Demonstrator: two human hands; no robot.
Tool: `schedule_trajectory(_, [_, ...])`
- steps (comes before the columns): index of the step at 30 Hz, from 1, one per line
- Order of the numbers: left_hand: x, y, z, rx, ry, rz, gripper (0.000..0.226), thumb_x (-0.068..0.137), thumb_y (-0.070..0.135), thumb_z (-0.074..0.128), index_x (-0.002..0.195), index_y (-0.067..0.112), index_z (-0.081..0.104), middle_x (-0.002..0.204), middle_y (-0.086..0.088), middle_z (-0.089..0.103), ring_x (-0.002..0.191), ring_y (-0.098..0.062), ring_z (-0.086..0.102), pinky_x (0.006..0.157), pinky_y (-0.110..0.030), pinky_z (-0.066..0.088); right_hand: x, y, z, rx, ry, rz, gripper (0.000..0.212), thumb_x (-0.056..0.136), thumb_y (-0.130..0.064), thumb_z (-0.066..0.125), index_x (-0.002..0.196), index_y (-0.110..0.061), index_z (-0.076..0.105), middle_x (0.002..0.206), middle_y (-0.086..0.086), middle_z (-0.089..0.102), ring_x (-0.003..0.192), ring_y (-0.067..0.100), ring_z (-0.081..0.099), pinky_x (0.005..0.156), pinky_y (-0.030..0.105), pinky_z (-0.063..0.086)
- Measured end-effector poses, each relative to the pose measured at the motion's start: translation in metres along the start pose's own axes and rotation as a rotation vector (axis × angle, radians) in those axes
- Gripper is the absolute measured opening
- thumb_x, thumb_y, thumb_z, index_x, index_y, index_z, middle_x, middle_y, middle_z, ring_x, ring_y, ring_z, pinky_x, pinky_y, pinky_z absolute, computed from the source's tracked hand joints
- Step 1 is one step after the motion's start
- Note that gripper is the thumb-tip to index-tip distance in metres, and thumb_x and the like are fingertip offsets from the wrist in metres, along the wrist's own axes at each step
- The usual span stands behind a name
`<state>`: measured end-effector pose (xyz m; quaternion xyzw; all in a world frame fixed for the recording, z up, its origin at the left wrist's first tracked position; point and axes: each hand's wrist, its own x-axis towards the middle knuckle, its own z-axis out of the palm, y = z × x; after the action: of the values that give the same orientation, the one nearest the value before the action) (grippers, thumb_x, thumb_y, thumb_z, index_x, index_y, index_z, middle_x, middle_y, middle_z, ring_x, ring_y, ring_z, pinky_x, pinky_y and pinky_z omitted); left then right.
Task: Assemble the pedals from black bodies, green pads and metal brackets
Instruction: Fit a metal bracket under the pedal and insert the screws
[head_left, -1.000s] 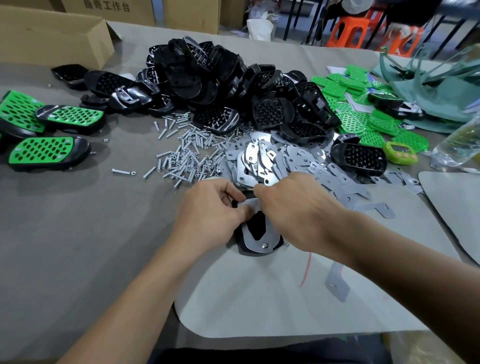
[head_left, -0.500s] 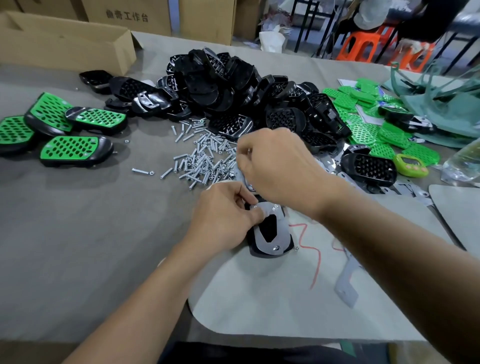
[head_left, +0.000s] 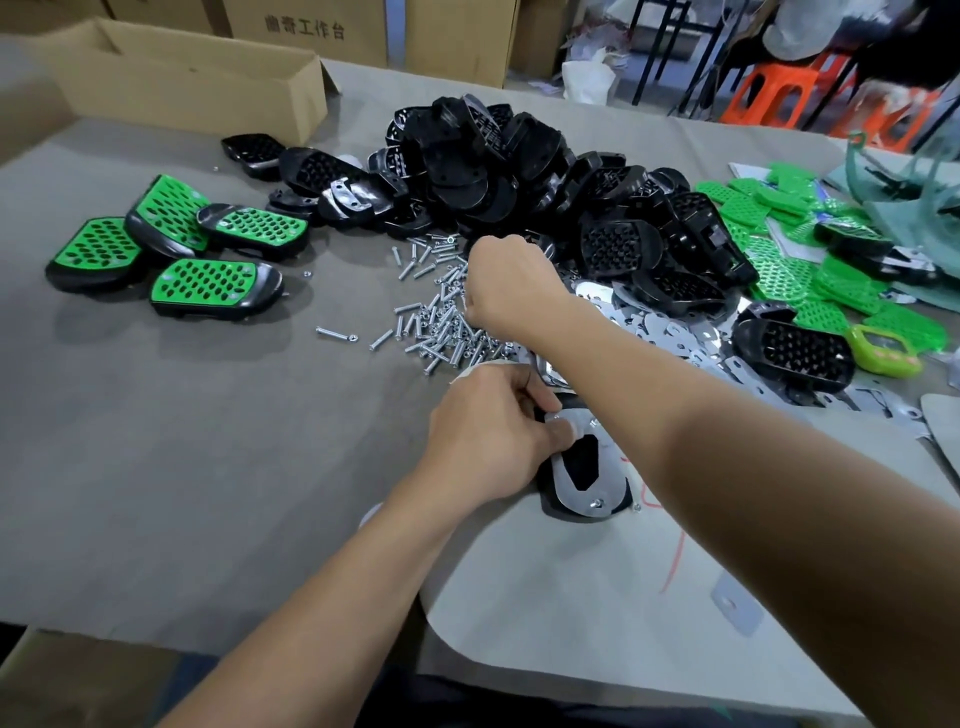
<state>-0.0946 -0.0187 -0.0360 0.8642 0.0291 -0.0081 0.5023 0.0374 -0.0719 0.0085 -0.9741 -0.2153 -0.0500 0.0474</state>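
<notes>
A metal bracket (head_left: 571, 493) is held on a black body (head_left: 550, 506) by the left hand (head_left: 488, 441), thumb and curled fingers clamped on the bracket's upper end. The part lies on a pale mat (head_left: 571, 597) at the near middle of the bench (head_left: 182, 441). The right hand (head_left: 511, 283) is lowered onto the heap of screws (head_left: 431, 322) just beyond, fingers curled downward; whether anything is pinched cannot be told. Behind, black bodies (head_left: 493, 156) are piled, with green pads (head_left: 779, 270) at right and four finished pedals (head_left: 213, 286) at left.
</notes>
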Motion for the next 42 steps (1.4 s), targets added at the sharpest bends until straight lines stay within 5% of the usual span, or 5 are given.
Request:
schedule_trajectory(9, [0.001,-0.002,0.002,-0.021,-0.007,0.002,0.020,0.064,0.037,0.082,0.075,0.041,0.066,0.051,0.021,0.056,0.051,-0.003,0.051,0.060,-0.027,0.038,-0.024,-0.006,-0.030,0.126,0.094,0.096,0.013,0.079,-0.016,0.068,0.090,-0.023,0.070,0.084,0.001,0.061,0.077,0.028,0.059,0.072,0.036,0.051])
schedule_trajectory(13, [0.002,-0.004,0.006,-0.027,0.023,0.038,0.026,0.061,0.039,0.080,0.081,0.046,0.065,0.050,0.020,0.054,0.049,-0.001,0.048,0.058,-0.025,0.035,-0.083,0.023,-0.065,0.334,0.178,0.136,0.012,0.074,-0.021,0.067,0.067,-0.030,0.071,0.065,-0.010,0.068,0.068,0.011,0.065,0.070,0.025,0.056])
schedule_trajectory(18, [0.004,-0.008,0.007,-0.017,0.041,0.082,0.016,0.058,0.040,0.073,0.071,0.035,0.065,0.050,0.018,0.053,0.047,-0.001,0.045,0.055,-0.023,0.032,-0.148,0.069,-0.081,0.263,-0.229,0.196,0.022,0.077,-0.012,0.071,0.061,-0.027,0.073,0.051,-0.016,0.064,0.049,0.000,0.058,0.047,0.011,0.043])
schedule_trajectory(24, [0.002,-0.010,0.006,-0.051,0.027,0.112,0.017,0.062,0.040,0.077,0.069,0.030,0.066,0.045,0.016,0.048,0.042,-0.003,0.040,0.053,-0.025,0.032,-0.178,0.080,-0.052,0.066,-0.384,0.238,0.013,0.076,-0.016,0.065,0.073,-0.024,0.076,0.065,-0.004,0.070,0.069,0.017,0.067,0.063,0.028,0.058])
schedule_trajectory(42, [-0.017,-0.006,0.007,0.170,0.128,0.145,0.017,0.068,0.054,0.067,0.078,0.042,0.062,0.055,0.017,0.059,0.058,-0.005,0.056,0.057,-0.028,0.037,-0.215,0.082,-0.026,0.286,-0.083,0.213,0.013,0.082,-0.016,0.070,0.070,-0.021,0.070,0.047,-0.009,0.055,0.052,0.007,0.054,0.050,0.013,0.040])
